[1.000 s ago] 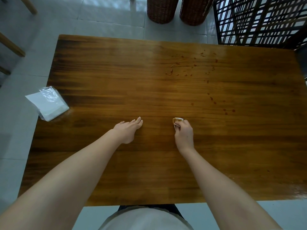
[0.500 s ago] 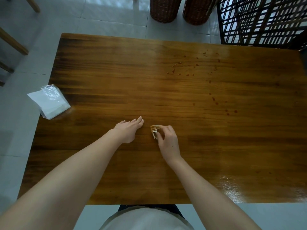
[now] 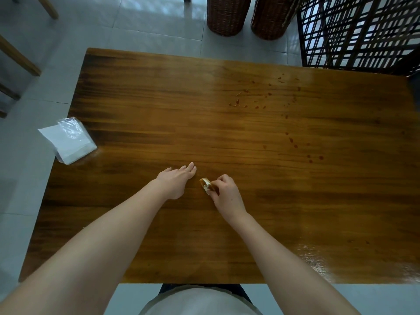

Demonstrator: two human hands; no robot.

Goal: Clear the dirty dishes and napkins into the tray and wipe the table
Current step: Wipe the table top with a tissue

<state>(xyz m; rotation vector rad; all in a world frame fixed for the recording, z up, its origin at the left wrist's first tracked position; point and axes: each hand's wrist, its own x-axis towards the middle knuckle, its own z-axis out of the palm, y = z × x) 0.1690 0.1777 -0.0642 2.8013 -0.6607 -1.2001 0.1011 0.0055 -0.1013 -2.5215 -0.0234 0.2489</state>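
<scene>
On the worktop (image 3: 250, 133), the right hand (image 3: 225, 196) pinches what looks like a stained napkin (image 3: 205, 184), lengthwise pointing far-left; the left hand (image 3: 177, 181) lies flat.

floor — pale grey tiles (image 3: 141, 30), glossy, soft white glare up top | far end — brown wicker cylinder (image 3: 227, 14), second wicker cylinder (image 3: 270, 17) just beside it, both upright on the tiles | far right — dark lattice screen (image 3: 354, 30), brightness through the gaps | left edge — slanted wooden legs (image 3: 18, 57)

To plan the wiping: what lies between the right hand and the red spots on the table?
Only bare table shows, in the head view, between the right hand and the spots.
</scene>
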